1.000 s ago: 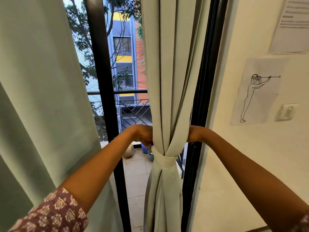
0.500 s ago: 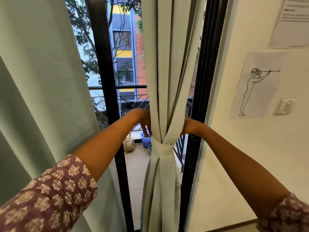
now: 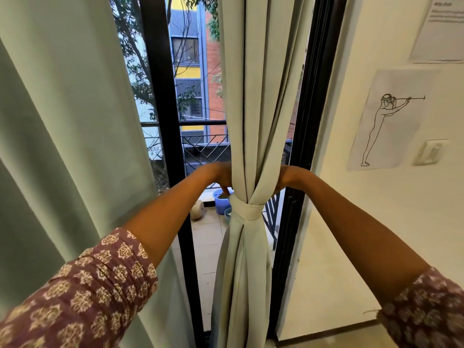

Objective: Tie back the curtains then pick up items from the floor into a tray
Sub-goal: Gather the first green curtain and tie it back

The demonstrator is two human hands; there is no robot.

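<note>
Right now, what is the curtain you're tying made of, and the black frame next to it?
The curtain looks like soft woven cloth, pale green and matte: it hangs in folds and bunches under its tie band. The black frame seems to be painted metal, judging by its straight, smooth, slightly shiny edges, though I can't be sure.

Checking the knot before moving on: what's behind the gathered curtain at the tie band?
Both hands reach behind the gathered curtain just above the tie band. Left hand fingertips show beside the band; right hand fingers and any knot are hidden by fabric.
</note>
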